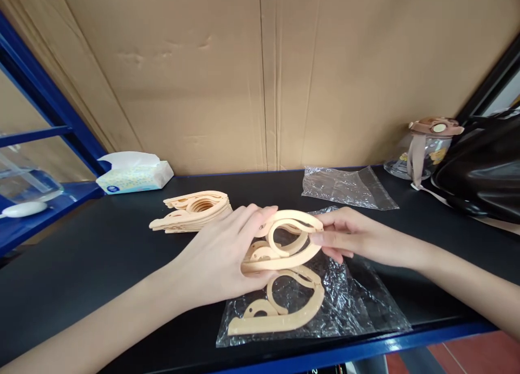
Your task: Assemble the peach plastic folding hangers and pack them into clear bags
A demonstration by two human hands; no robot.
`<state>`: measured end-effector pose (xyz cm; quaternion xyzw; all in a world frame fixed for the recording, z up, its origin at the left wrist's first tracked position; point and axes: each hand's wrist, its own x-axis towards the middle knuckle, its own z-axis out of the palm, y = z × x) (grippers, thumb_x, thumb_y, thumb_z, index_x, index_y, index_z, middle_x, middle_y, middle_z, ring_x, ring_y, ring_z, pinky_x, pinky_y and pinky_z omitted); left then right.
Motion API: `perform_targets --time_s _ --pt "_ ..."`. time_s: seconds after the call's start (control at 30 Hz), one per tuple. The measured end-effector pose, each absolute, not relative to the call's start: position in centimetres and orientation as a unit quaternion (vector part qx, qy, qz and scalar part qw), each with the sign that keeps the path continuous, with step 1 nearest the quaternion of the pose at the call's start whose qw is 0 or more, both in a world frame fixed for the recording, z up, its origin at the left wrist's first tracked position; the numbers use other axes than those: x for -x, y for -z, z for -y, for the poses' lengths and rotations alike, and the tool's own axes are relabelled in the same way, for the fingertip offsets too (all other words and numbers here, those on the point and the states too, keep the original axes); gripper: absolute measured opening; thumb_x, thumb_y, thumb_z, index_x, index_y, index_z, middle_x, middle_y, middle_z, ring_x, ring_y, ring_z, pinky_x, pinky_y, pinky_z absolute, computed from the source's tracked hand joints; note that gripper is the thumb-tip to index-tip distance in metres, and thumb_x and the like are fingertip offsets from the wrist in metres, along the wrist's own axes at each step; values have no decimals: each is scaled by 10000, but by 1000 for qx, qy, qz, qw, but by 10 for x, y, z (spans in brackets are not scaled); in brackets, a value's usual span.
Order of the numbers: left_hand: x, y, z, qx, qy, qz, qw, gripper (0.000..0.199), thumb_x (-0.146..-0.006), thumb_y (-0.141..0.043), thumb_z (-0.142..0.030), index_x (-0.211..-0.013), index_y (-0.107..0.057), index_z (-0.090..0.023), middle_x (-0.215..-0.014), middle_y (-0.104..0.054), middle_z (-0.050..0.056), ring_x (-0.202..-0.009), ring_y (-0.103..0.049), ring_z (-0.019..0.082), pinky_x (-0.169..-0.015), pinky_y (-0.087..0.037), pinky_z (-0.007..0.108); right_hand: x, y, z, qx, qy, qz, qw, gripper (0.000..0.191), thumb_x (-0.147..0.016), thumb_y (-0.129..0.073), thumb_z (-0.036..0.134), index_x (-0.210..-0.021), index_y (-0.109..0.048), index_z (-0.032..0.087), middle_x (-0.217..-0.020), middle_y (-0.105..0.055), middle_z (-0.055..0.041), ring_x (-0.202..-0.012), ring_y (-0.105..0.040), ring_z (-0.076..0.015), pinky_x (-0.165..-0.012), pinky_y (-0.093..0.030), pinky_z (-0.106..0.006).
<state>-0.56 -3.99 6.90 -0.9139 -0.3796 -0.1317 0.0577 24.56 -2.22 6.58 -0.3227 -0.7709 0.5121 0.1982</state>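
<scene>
Beige curved plastic pieces (280, 263), one over another, are held between my two hands above a clear plastic bag. My left hand (225, 255) wraps round their left end, while my right hand (353, 236) pinches the right end between thumb and fingers. Just below them, a similar beige piece (284, 322) lies at the clear bag (357, 303); whether it is inside or on top I cannot tell. Behind my left hand sits a neat stack of matching beige pieces (195, 211).
A tissue pack (136, 174) stands at the back left of the black table (101, 266). Another clear bag (349, 187) lies at the back. At the right are a strapped bottle (434, 146) and a black bag (483, 168). Cardboard (182, 81) closes off the back.
</scene>
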Motion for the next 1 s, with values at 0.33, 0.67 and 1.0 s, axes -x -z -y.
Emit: perform_targets --time_s 0.33,0.67,1.0 --pt "11 -70 33 894 156 419 42 626 -769 -633 -501 -1260 -395 -194 -1180 -556 72 -1019 -562 260 -845 -442 376 -254 -64 15 371 -253 851 273 242 -894 -512 423 -951 -548 190 -818 -598 1 -692 -544 -127 -608 -432 -254" --pt "-1 -55 46 916 196 346 62 623 -793 -617 -435 -1298 -354 -182 -1051 -605 72 -889 -602 239 -772 -470 368 -243 -54 30 268 115 931 221 747 -794 -569 611 -1334 -456 106 -1142 -608 -137 -1019 -576 -264 -870 -472 -426" --pt "8 -60 38 900 156 404 -54 771 -821 -558 -576 -1431 -240 -227 -1426 -423 107 -1286 -418 317 -1015 -392 473 -260 -73 21 363 -46 917 160 724 -713 -679 476 -1336 -443 191 -1160 -575 -100 -1046 -573 -264 -870 -493 -397"
